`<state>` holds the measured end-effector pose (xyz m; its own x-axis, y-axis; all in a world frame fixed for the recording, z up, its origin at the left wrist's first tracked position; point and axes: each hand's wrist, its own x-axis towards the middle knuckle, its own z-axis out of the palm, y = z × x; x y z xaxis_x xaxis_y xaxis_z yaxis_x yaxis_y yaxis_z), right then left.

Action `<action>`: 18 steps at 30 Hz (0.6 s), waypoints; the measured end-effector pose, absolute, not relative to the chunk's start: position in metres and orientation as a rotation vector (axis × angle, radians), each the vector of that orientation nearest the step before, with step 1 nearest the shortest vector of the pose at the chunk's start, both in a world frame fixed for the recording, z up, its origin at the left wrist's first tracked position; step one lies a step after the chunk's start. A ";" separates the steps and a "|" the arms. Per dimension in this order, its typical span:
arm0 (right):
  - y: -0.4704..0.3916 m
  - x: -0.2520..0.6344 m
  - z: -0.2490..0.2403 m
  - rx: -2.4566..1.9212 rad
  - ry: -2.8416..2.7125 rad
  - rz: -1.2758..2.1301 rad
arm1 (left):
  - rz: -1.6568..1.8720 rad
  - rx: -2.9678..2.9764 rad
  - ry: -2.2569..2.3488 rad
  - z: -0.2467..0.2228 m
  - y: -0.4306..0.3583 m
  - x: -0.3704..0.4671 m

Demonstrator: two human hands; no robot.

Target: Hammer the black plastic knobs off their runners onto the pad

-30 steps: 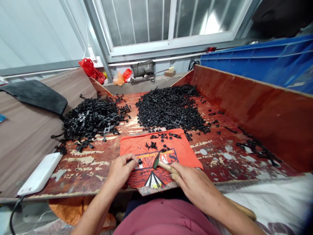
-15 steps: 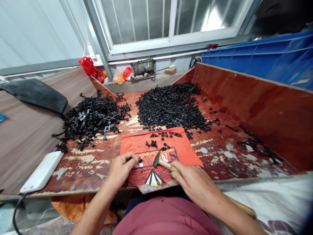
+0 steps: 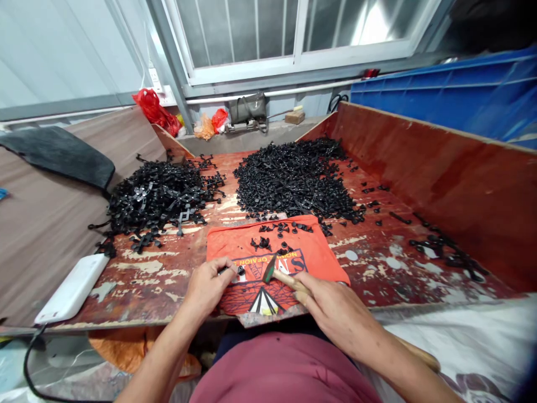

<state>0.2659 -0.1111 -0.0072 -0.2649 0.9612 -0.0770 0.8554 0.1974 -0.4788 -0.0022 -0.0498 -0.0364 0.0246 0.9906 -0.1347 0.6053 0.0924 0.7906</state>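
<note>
My left hand (image 3: 212, 282) pinches a small black plastic part (image 3: 240, 271) over the left side of an orange printed cloth (image 3: 239, 240). In my right hand (image 3: 325, 296) is a hammer (image 3: 271, 271) with a wooden handle; its dark head, with some green on it, hangs just above the cloth, to the right of the part. The handle's far end shows below my right forearm. Several loose black pieces (image 3: 260, 243) lie on the upper half of the cloth, beyond both hands.
A large heap of small black parts (image 3: 289, 182) lies behind the cloth, with a second heap (image 3: 157, 196) to the left. A white power bank-like box (image 3: 73, 288) with a cable rests at the left edge. A wooden side board (image 3: 419, 179) and blue crate (image 3: 444, 95) bound the right.
The camera view has shifted slightly. My left hand keeps its pinch on the black part, and the hammer stays almost in the same place over the cloth.
</note>
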 end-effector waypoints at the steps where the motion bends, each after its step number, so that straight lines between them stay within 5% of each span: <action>1: -0.111 0.266 -0.007 -1.716 -2.230 0.631 | 0.683 1.601 1.645 -0.037 -0.049 -0.003; 18: -0.095 0.229 0.004 -1.454 -2.291 0.336 | 0.594 1.713 1.670 -0.035 -0.050 -0.004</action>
